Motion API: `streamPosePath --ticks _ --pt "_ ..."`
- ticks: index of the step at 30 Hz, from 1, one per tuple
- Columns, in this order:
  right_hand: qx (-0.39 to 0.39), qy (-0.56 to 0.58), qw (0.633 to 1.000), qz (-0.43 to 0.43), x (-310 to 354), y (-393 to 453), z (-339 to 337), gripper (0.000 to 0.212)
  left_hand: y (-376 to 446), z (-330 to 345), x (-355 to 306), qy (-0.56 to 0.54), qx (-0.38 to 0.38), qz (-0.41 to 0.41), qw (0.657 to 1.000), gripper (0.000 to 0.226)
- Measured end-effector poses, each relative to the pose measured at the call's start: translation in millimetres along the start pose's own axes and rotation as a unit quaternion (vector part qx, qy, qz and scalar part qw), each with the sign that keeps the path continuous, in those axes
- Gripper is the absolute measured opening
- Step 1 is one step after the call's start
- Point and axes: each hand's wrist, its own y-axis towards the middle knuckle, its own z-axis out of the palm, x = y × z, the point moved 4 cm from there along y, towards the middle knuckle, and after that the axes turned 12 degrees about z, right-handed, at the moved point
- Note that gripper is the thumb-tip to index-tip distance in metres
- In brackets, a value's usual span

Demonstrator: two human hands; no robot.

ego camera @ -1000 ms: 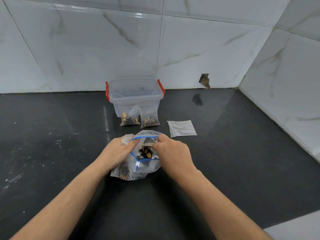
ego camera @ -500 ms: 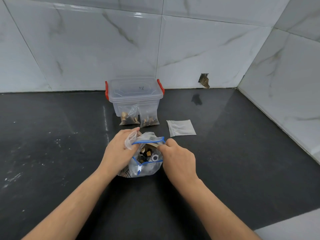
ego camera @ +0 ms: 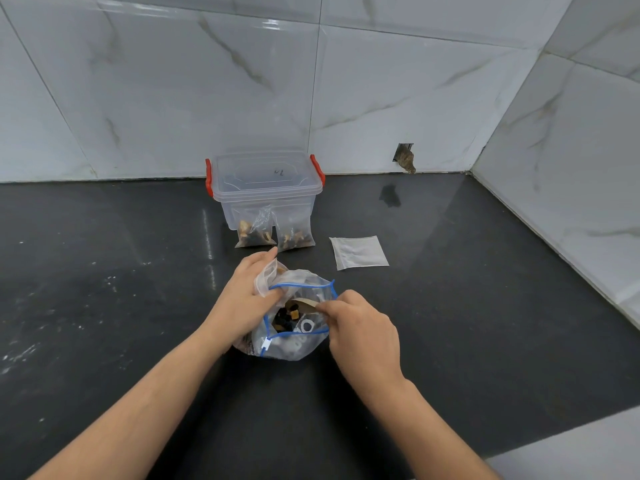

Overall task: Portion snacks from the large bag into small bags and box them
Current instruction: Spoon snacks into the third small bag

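The large clear bag (ego camera: pixel 294 344) with a blue zip rim sits open on the black counter (ego camera: pixel 450 341), with dark and tan snacks inside. My left hand (ego camera: pixel 242 299) holds a small clear bag (ego camera: pixel 265 280) against the left edge of its mouth. My right hand (ego camera: pixel 360 330) reaches into the mouth from the right and pinches a flat tan piece (ego camera: pixel 304 303). Two filled small bags (ego camera: pixel 254 228) (ego camera: pixel 294 233) lean on the front of the clear lidded box (ego camera: pixel 265 181) with red latches. An empty small bag (ego camera: pixel 358 252) lies flat to the right.
Tiled walls close the counter at the back and on the right. A hole in the back wall (ego camera: pixel 405 157) sits right of the box. A pale surface (ego camera: pixel 571 452) starts beyond the counter's front right edge.
The large bag's mouth has opened wider. My left hand has shifted up along the rim with the small bag. My right hand has left the rim and now pinches the tan piece.
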Motion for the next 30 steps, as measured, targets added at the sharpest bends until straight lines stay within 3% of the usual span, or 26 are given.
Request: streamPosePath --ticks 4,10,16,23,30 --pt "-0.016 -0.016 1.000 -0.019 4 0 0 0.036 -1 0 -3 -0.007 0.003 0.011 1.000 0.044" --pt "0.063 0.018 0.998 -0.025 1 0 -3 0.036 3 -3 1 0.000 -0.029 0.000 1.000 0.043" --pt "0.039 0.041 0.998 -0.033 1 -4 -4 0.037 4 7 -3 0.008 0.008 0.021 1.000 0.046" --pt "0.028 -0.031 0.998 -0.038 -5 -4 -9 0.037 5 4 -2 0.032 0.020 0.048 0.998 0.046" --pt "0.115 0.066 0.991 0.022 -6 -5 2 0.032 12 12 -9 0.033 -0.006 0.048 0.998 0.043"
